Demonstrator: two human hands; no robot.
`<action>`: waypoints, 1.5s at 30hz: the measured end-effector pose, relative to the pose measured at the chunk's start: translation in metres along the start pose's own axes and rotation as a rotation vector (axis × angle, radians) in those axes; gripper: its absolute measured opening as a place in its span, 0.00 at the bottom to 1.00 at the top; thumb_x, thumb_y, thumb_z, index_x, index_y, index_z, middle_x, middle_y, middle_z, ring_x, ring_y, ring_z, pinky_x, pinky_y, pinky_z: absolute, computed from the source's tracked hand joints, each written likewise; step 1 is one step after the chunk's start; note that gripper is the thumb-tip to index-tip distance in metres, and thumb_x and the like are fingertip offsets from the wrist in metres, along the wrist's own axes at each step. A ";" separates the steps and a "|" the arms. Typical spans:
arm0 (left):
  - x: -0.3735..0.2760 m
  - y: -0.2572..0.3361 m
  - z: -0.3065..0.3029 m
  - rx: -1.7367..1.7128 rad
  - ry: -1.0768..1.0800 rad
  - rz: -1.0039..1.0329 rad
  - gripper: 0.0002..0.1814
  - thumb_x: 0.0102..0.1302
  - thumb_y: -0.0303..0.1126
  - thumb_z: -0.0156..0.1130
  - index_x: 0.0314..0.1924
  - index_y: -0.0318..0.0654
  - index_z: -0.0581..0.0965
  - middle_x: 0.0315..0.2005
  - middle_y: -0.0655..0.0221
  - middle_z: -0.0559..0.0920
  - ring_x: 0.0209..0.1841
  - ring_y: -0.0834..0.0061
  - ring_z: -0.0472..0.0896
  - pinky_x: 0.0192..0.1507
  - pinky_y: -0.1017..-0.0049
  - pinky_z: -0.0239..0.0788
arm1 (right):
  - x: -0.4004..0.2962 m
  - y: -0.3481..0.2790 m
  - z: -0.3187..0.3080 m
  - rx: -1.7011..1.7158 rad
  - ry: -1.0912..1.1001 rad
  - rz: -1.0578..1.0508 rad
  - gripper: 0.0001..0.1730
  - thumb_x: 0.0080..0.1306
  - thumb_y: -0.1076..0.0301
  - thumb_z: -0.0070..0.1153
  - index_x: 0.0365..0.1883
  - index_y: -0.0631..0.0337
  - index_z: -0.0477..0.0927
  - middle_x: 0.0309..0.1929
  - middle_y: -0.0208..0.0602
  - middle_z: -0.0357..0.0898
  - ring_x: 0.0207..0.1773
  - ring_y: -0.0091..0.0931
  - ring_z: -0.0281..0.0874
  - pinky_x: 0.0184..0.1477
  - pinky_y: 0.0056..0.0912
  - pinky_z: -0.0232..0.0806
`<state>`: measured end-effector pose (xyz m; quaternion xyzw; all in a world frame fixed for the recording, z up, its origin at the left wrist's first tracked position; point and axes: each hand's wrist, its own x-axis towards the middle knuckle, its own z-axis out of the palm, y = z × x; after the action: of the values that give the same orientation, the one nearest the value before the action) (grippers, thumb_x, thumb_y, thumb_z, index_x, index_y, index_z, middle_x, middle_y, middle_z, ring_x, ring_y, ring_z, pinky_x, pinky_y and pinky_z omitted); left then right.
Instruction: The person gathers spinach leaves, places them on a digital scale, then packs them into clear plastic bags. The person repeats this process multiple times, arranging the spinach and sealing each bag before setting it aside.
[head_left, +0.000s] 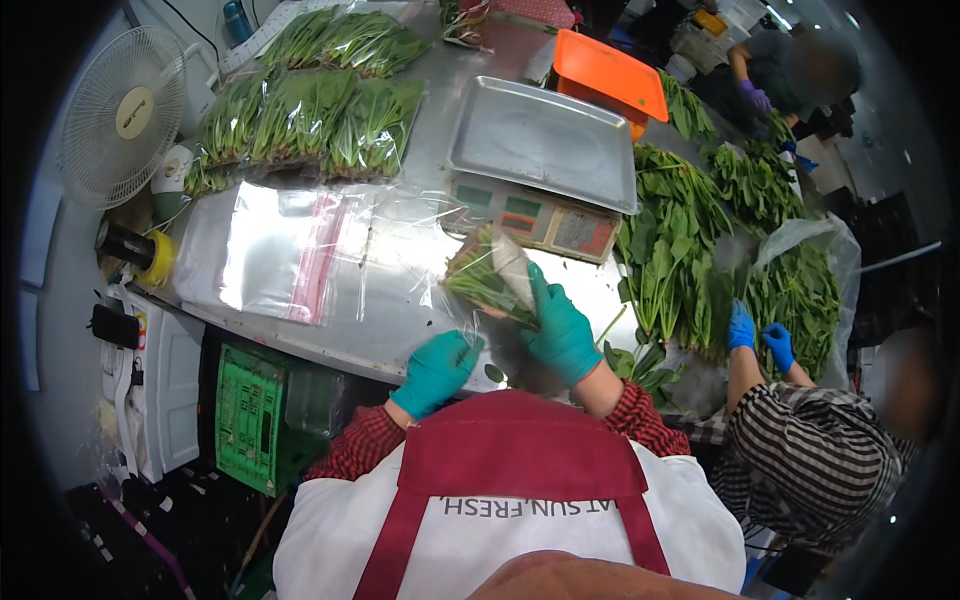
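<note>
My right hand (566, 334), in a teal glove, grips a bundle of leafy greens (484, 285) just above the steel table. The bundle's cut stem ends point away from me, and a pale sheet (512, 262) lies along its right side under my fingers. Around the bundle spreads a clear plastic bag (431, 289). My left hand (439, 371), gloved alike, pinches the bag's near edge by the table's front edge. Left of it, flat clear zip bags with a pink strip (307, 255) lie stacked. A digital scale with a steel pan (544, 142) stands beyond the bundle.
Bagged greens (300, 112) lie at the back left, near a fan (124, 116). Loose greens (671, 247) cover the right side. An orange basket (611, 71) stands behind the scale. A co-worker's blue-gloved hands (741, 326) work at right; another person is farther back. A green crate (251, 416) sits below.
</note>
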<state>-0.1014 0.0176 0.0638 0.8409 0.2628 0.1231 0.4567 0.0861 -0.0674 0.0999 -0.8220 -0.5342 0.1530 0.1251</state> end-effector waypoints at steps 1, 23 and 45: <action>-0.003 -0.028 0.013 0.050 -0.027 0.020 0.12 0.62 0.42 0.55 0.35 0.42 0.79 0.27 0.59 0.78 0.30 0.58 0.76 0.32 0.65 0.68 | -0.002 0.000 0.004 0.030 0.007 0.021 0.51 0.48 0.64 0.62 0.68 0.58 0.47 0.42 0.50 0.67 0.38 0.42 0.73 0.35 0.42 0.69; 0.033 -0.068 -0.012 -0.965 0.384 -0.485 0.14 0.66 0.41 0.53 0.32 0.39 0.78 0.22 0.76 0.77 0.24 0.88 0.73 0.26 0.85 0.63 | -0.003 0.006 0.020 0.034 -0.026 -0.020 0.50 0.50 0.59 0.63 0.67 0.59 0.49 0.43 0.50 0.67 0.38 0.42 0.74 0.36 0.40 0.69; 0.002 -0.060 0.033 -0.797 -0.061 -0.347 0.12 0.61 0.32 0.57 0.45 0.37 0.75 0.37 0.68 0.79 0.36 0.73 0.79 0.40 0.74 0.71 | 0.015 -0.022 0.055 0.348 0.053 -0.095 0.45 0.52 0.55 0.62 0.63 0.65 0.56 0.45 0.49 0.68 0.46 0.44 0.71 0.46 0.39 0.66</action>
<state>-0.1045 0.0224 -0.0050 0.5456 0.3187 0.1114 0.7670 0.0526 -0.0421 0.0559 -0.7654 -0.5344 0.2152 0.2867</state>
